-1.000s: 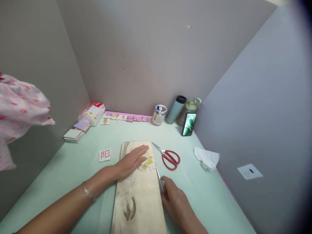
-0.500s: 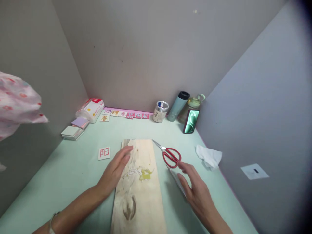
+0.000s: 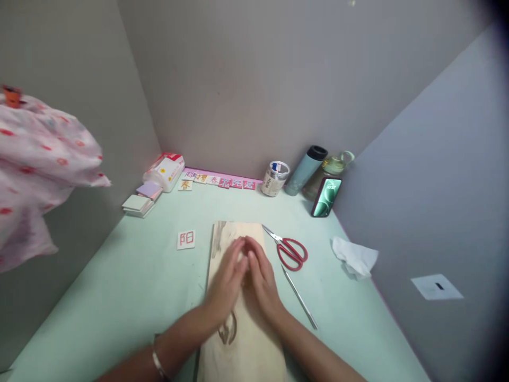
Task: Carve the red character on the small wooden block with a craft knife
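R hand has left knife on table & come over board; L hand shifted in beside it. Hands cupped twd each other, each w/ fingers tog., tips meeting or nearly; can't tell if anything's held betw. palms. Board flat under hands. Knife just R of board, tip near scissors. Card L of board. Tin at back.

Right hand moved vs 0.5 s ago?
Yes. Judged against the board, the right hand has gone left: from beyond its right edge, by the scissors, to over it, beside the left hand.
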A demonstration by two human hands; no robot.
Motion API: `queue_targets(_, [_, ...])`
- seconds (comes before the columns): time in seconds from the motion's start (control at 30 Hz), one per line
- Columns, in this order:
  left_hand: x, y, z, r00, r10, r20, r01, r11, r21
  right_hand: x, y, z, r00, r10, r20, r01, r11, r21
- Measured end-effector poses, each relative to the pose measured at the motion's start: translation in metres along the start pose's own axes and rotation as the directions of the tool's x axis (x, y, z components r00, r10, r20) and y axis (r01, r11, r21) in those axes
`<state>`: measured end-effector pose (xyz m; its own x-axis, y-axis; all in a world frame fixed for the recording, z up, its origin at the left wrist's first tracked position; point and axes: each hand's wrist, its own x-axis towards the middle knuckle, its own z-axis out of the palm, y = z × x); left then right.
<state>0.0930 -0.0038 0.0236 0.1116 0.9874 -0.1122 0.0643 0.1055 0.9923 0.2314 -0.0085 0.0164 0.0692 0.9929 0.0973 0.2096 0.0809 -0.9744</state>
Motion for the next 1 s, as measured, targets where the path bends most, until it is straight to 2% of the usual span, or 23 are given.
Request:
queue_targets(0.07, [0.0,-0.003,0.005,1.0,-0.007,0.03,0.007,1.0,0.0,-0.001,0.001,0.0,0.999,0.005,0.039,-0.005,1.0,0.005])
queue_targets(0.17, [0.0,-0.005,0.004,1.0,0.004,-0.018,-0.004,1.0,0.022,-0.003,0.001,0.003,0.996,0.043,-0.075,-0.042,0.999,0.007])
queue_targets(0.2, [-0.001,-0.005,0.003,1.0,0.006,-0.022,-0.005,0.999,0.032,-0.004,0.001,0.005,0.996,0.042,-0.073,-0.042,0.999,0.004])
queue_targets(0.3, [-0.006,-0.004,-0.006,0.997,0.015,0.074,-0.02,0.998,0.063,-0.008,-0.001,0.008,0.997,0.013,0.074,-0.013,1.0,0.004])
queue_targets(0.37, [-0.009,-0.002,-0.022,0.996,0.022,0.084,-0.029,0.996,0.088,-0.008,-0.003,0.002,0.997,0.017,0.08,-0.017,1.0,-0.001])
queue_targets(0.43, [-0.008,-0.003,-0.046,0.997,0.05,0.064,-0.059,0.987,0.148,-0.004,-0.003,-0.01,0.999,0.028,-0.019,-0.028,0.999,-0.025])
queue_targets(0.47, [-0.006,-0.006,-0.06,0.993,0.1,0.069,-0.117,0.942,0.314,-0.001,-0.003,-0.017,0.997,0.029,-0.073,-0.032,0.999,-0.034])
queue_targets(0.57, [0.002,-0.022,-0.091,0.988,0.134,0.072,-0.152,0.881,0.447,0.006,0.001,-0.032,0.991,0.017,-0.135,-0.025,0.998,-0.063])
queue_targets(0.67, [-0.002,-0.046,-0.097,0.969,0.181,0.168,-0.243,0.813,0.53,0.003,0.003,-0.034,0.999,-0.034,-0.034,0.029,0.989,-0.145])
queue_targets(0.77, [-0.026,-0.062,-0.094,0.946,0.208,0.249,-0.316,0.764,0.562,-0.008,0.003,-0.036,0.987,-0.105,0.122,0.132,0.962,-0.238])
queue_targets(0.87, [-0.048,-0.059,-0.1,0.912,0.254,0.322,-0.402,0.71,0.578,-0.012,0.004,-0.044,0.972,-0.151,0.179,0.202,0.928,-0.313])
queue_targets(0.93, [-0.046,-0.052,-0.105,0.938,0.225,0.265,-0.343,0.728,0.594,-0.006,0.004,-0.048,0.963,-0.194,0.189,0.251,0.899,-0.358])
queue_targets(1.0, [-0.034,-0.049,-0.106,0.943,0.219,0.249,-0.33,0.688,0.646,0.005,0.006,-0.044,0.947,-0.244,0.208,0.312,0.849,-0.427])
